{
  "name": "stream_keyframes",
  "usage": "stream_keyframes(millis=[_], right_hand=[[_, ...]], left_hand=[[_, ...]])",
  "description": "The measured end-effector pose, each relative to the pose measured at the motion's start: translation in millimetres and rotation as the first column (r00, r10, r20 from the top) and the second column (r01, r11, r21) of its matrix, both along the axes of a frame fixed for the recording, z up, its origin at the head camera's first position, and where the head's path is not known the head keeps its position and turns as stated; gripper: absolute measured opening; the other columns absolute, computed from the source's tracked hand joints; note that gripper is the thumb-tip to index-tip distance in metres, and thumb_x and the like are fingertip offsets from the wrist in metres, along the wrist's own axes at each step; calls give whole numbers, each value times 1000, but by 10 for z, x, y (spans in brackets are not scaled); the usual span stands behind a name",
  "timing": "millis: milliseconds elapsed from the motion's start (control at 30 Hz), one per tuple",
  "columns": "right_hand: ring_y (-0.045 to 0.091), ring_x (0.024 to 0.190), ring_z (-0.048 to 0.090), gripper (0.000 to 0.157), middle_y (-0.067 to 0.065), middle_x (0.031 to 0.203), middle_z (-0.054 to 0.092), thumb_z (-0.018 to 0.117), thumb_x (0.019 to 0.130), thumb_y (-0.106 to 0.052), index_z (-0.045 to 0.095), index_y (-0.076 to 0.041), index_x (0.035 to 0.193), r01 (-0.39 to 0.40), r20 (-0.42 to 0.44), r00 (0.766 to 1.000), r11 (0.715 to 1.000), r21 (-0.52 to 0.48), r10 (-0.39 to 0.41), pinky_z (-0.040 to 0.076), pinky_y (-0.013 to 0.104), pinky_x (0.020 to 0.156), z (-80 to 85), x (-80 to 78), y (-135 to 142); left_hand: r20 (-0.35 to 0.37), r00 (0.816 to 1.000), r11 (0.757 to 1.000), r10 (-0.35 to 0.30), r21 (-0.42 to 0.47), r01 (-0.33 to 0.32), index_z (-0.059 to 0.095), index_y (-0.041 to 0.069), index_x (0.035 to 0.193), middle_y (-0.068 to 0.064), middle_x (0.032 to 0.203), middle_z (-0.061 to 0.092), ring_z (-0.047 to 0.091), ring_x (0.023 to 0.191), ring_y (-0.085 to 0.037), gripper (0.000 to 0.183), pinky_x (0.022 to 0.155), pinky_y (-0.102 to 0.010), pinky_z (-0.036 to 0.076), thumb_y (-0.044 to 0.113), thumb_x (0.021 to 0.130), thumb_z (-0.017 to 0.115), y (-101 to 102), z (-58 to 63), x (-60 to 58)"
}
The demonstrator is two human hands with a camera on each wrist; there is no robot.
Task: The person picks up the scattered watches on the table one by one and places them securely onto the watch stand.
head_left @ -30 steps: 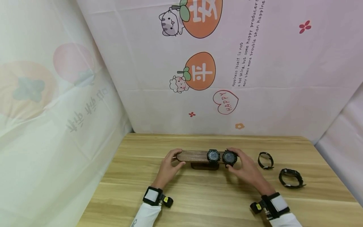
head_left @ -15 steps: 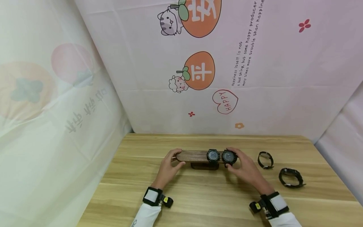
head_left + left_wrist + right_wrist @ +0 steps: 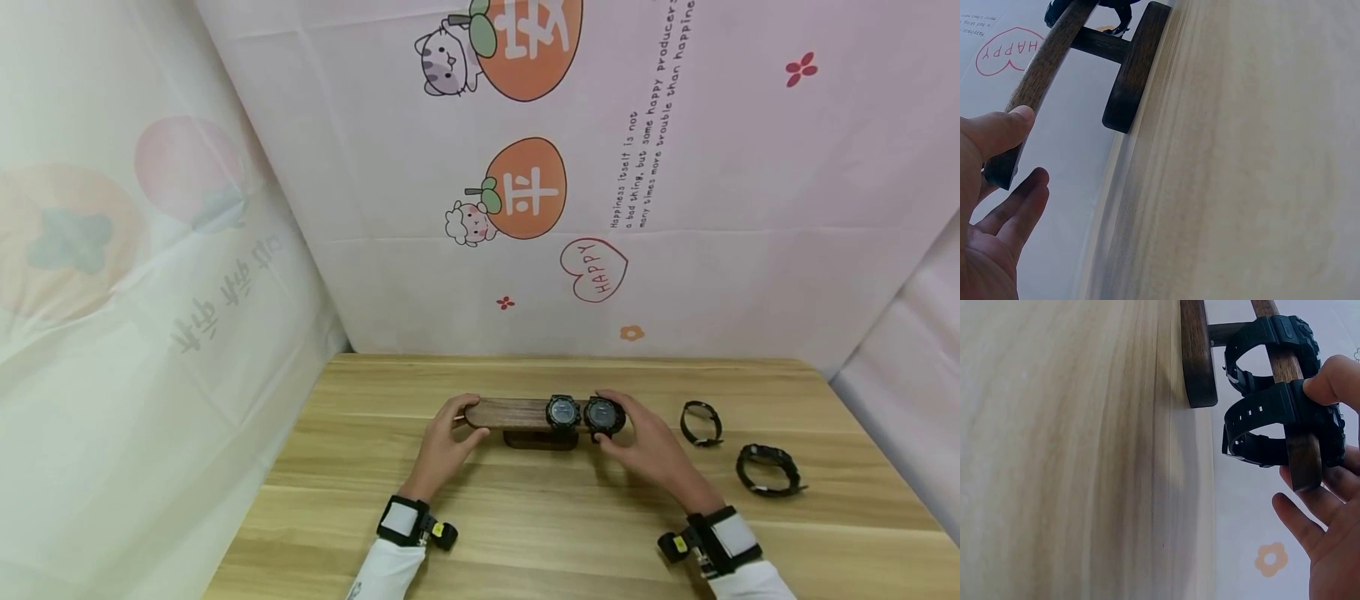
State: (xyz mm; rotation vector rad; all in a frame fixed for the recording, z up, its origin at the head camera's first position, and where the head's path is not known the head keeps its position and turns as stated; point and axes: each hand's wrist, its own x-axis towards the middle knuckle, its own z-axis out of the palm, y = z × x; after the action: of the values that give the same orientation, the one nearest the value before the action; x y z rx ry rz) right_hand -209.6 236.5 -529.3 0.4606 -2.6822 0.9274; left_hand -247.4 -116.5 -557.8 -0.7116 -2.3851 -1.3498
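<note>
A dark wooden watch stand (image 3: 510,413) stands toward the back of the table, its crossbar raised above an oblong base (image 3: 1135,72). Two black digital watches hang around the right half of the bar: an inner watch (image 3: 562,412) and an outer watch (image 3: 602,415) close to the right end. My left hand (image 3: 441,450) pinches the bar's bare left end, thumb in front and fingers behind. At the other end, my right hand (image 3: 651,448) grips the outer watch, the thumb pressing its strap (image 3: 1263,412) near the case. Both straps loop below the bar in the right wrist view.
Two more black watches lie on their sides to the right: a smaller watch (image 3: 701,423) farther back and a larger watch (image 3: 768,471) nearer. A printed white cloth (image 3: 420,292) rises behind the wooden table (image 3: 525,533), with more cloth at both sides.
Both hands keep their hold on the stand and the outer watch. The head view shifts very slightly; nothing else visibly moves.
</note>
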Motion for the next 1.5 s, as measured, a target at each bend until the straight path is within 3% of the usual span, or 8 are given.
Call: stream_keyframes(millis=[233,667,833,1500], right_hand=[[33,123,48,71,7,143,49,72,84,-41,42,-24,146,-2,-29,1000,999,35,3,45,60,94,-2,-18,-13],[31,124,46,71,7,139,52,75,82,-33,46,-16,143,-43,-107,993,998,36,47,40,60,99,30,-37,-81],[32,125,46,71,7,139,51,74,83,-39,45,-18,144,-38,-103,994,998,46,43,39,61,99,42,-26,-99],[32,126,44,72,6,141,50,71,84,-43,41,-23,147,-34,-77,996,998,57,38,40,61,98,10,-40,-90]], left_hand=[[4,1000,1000,1,-2,-1,51,22,135,9,135,50,52,116,-9,55,93,-30,52,20,84,74,7,-6,-1],[-2,1000,1000,6,-12,-6,51,21,135,10,134,50,52,115,-7,56,92,-26,52,21,85,74,15,-5,-10],[1,1000,1000,4,-13,-4,52,17,135,8,135,51,53,115,-8,55,92,-27,52,21,85,74,18,2,-9],[-6,1000,1000,4,-12,-4,51,22,135,10,134,51,53,115,-8,55,92,-29,52,26,85,73,-9,-26,-18]])
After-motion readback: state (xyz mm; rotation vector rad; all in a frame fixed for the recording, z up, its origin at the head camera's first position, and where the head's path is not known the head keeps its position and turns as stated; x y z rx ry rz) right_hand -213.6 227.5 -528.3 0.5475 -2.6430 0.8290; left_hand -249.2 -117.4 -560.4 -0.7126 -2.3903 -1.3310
